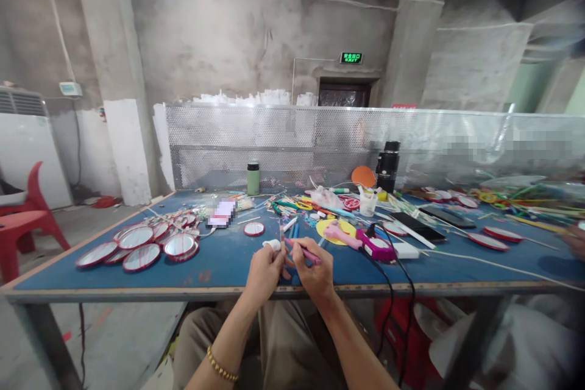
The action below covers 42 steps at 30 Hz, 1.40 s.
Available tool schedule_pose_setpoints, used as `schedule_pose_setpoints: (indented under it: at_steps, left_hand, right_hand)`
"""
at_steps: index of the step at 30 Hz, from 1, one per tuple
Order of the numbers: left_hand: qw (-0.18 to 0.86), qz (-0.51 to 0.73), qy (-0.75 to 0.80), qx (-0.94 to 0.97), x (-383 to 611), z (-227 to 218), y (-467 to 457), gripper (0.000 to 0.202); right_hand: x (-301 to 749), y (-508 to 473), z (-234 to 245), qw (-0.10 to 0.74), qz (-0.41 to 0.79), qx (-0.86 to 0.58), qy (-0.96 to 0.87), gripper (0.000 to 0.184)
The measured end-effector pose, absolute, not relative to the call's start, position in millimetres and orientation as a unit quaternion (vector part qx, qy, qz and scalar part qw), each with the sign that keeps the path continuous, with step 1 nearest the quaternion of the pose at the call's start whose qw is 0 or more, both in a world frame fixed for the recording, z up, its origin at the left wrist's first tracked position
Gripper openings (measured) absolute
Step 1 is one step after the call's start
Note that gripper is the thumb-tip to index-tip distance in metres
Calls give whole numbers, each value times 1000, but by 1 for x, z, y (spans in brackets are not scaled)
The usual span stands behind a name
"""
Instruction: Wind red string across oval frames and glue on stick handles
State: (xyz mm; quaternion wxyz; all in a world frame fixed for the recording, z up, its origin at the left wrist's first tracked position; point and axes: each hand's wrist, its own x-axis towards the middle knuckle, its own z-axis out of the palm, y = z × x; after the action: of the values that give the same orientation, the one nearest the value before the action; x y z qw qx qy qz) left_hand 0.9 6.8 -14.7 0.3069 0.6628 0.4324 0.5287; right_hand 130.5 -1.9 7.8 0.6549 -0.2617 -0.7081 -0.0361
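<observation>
While your left hand (265,269) is pinching a narrow brownish strip (282,236), your right hand (315,271) is gripping a pink pen-like tool (311,255), front end pointing at the strip. Both sets of fingers are nearly meeting at the table's (205,277) near edge, around mid-length. The strip is standing roughly upright there. A small white piece (272,245) is sitting at your left fingertips; can't tell whether you're holding it or wearing it. Tip contact is hiding behind your fingers, so can't confirm it.

Doing this well, I'd say: you want to be bracing both wrists on the near edge, pinching the strip low and close to the working spot so it isn't flexing. Pressure on the tool should be staying light; a thin strip is likely to be twisting otherwise.

Blue pens (296,230) are lying just beyond your hands, toward the far edge, so watch your knuckles. On your right, the purple corded tool (377,247) is lying by the yellow disc (350,227), its black cable (414,292) hanging over the near edge; best be steering your right forearm clear. Red-rimmed discs (141,256) are piling toward the left edge, well apart from your hands.
</observation>
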Motion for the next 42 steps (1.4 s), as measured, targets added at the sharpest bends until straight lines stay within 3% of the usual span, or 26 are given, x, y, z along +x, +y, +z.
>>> schedule_pose_setpoints:
  at_steps: [42]
  left_hand:
    - [306, 530, 446, 653, 1, -12, 4, 36]
  right_hand:
    - [131, -1, 7, 635, -42, -263, -725, 17]
